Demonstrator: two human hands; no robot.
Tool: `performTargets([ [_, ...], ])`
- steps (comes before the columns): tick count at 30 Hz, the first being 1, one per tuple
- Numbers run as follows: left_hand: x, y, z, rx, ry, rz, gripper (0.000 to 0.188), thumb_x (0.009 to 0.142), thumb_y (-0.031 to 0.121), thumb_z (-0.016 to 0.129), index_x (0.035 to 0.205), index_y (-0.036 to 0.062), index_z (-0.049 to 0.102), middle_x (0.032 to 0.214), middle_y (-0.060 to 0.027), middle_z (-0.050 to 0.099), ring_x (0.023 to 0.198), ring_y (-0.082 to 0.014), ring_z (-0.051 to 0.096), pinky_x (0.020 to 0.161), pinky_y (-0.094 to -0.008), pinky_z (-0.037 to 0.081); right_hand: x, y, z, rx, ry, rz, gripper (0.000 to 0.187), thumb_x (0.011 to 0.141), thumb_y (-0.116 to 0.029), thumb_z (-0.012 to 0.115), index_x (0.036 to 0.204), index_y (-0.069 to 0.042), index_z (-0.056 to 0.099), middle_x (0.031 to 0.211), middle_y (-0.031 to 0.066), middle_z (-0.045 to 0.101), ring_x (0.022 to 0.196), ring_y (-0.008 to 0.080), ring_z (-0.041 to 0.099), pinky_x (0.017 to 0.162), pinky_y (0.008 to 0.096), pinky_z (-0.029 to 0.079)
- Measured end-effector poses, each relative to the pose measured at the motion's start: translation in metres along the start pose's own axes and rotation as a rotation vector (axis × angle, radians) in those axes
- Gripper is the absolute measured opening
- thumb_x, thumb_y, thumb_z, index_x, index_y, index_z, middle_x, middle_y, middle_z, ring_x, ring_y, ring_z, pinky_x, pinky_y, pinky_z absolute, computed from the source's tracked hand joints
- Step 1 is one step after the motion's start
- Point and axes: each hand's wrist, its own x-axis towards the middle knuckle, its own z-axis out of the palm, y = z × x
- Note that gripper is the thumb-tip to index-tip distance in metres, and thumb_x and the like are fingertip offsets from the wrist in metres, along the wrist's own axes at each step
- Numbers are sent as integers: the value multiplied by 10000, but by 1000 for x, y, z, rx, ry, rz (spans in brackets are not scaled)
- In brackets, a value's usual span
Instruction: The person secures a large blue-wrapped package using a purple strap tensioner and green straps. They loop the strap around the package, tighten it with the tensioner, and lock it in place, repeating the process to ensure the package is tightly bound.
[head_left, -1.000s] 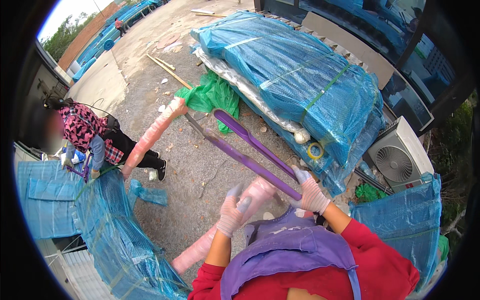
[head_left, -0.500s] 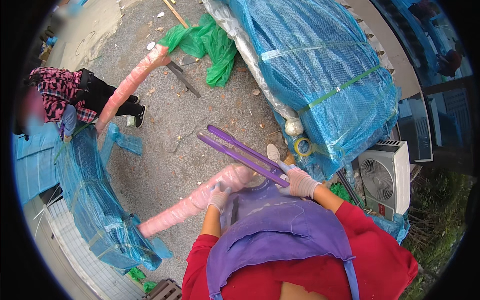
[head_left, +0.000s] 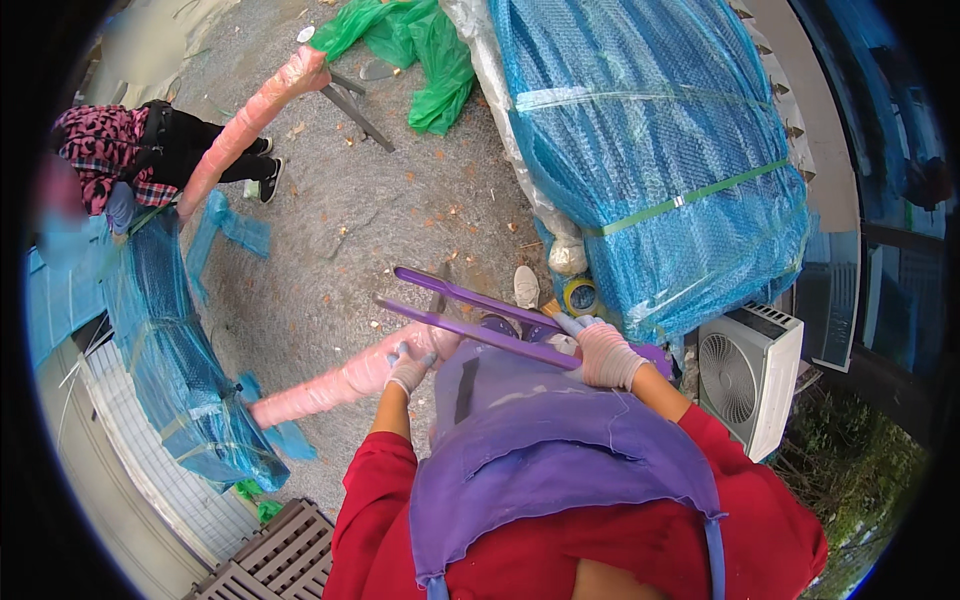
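Note:
My right hand [head_left: 608, 357], in a pale glove, is closed around the near end of a long purple two-armed tool [head_left: 470, 341]. Its two slim arms run side by side, a gap between them, out to the left over the ground. My left hand [head_left: 408, 370], gloved too, grips the top of a pink-wrapped bar [head_left: 335, 385] near its right end, thumb and fingers on either side. This bar slants down left to a blue bubble-wrapped bundle [head_left: 165, 340]. A dark strip [head_left: 440, 288] sticks up behind the purple tool.
Large blue-wrapped furniture [head_left: 650, 150] stands ahead right, a tape roll [head_left: 580, 296] at its foot. An air-conditioner unit [head_left: 750, 375] is at my right. A person [head_left: 150, 150] stands far left by another pink-wrapped bar [head_left: 250, 125]. Green plastic sheeting [head_left: 430, 70] lies ahead.
The view has shifted, so the surroundings sit higher in the picture. The purple tool has come nearer to my body. My left hand stays on the pink-wrapped bar.

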Motion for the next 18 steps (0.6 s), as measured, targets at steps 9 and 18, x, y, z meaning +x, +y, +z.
performTargets([
  [9, -4, 12, -10, 1251, -208, 485, 367, 1005, 323, 383, 1290, 206, 582, 1342, -100, 556, 1276, -295, 465, 1064, -517, 309, 4, 12, -15, 365, 285, -87, 974, 671, -247, 787, 1471, 0, 291, 1150, 282, 549, 1028, 402, 571, 926, 419, 468],
  [18, -32, -9, -73, -222, -326, 63, 406, 968, 357, 458, 1304, 152, 560, 1296, -132, 589, 1182, -313, 541, 1005, -506, 394, 73, -11, -44, 777, 473, -125, 849, 682, -120, 806, 1410, -87, 371, 1094, 96, 565, 932, 179, 574, 812, 315, 509],
])
